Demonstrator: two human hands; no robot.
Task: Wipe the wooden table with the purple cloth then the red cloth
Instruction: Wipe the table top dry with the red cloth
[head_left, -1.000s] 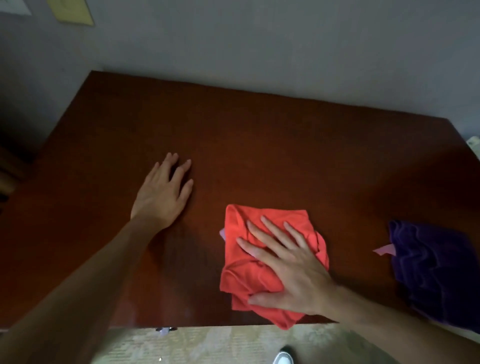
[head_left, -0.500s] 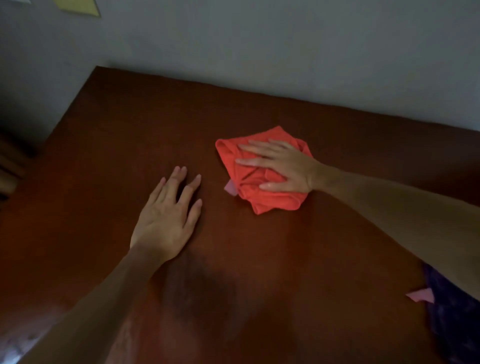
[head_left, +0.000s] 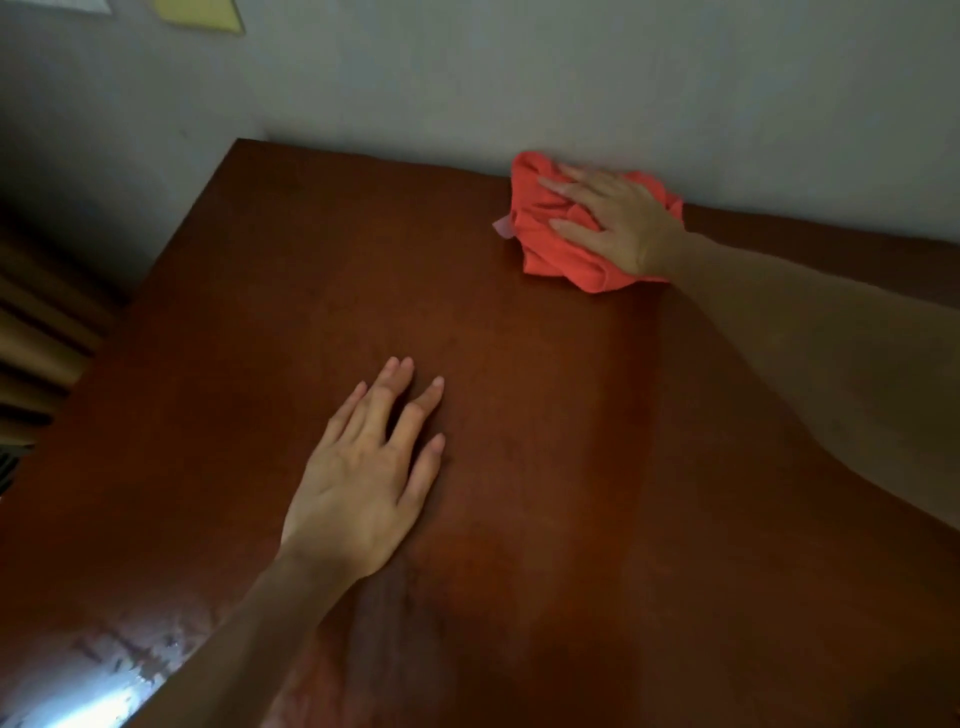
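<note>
The red cloth (head_left: 550, 244) lies bunched at the far edge of the wooden table (head_left: 519, 395), up against the wall. My right hand (head_left: 618, 218) presses flat on top of it, fingers spread toward the left, arm stretched far forward. A small pale tag sticks out at the cloth's left side. My left hand (head_left: 363, 478) rests palm down on the bare tabletop nearer to me, fingers apart, holding nothing. The purple cloth is out of view.
A grey wall (head_left: 571, 78) runs along the table's far edge, with a yellow note (head_left: 202, 13) stuck high on the left. Left of the table stands brown slatted furniture (head_left: 36, 343). A glare patch shows near the table's front left corner.
My right hand has pushed the red cloth away from me, from the near edge to the far edge by the wall. The view has shifted forward and the purple cloth has dropped out of sight.
</note>
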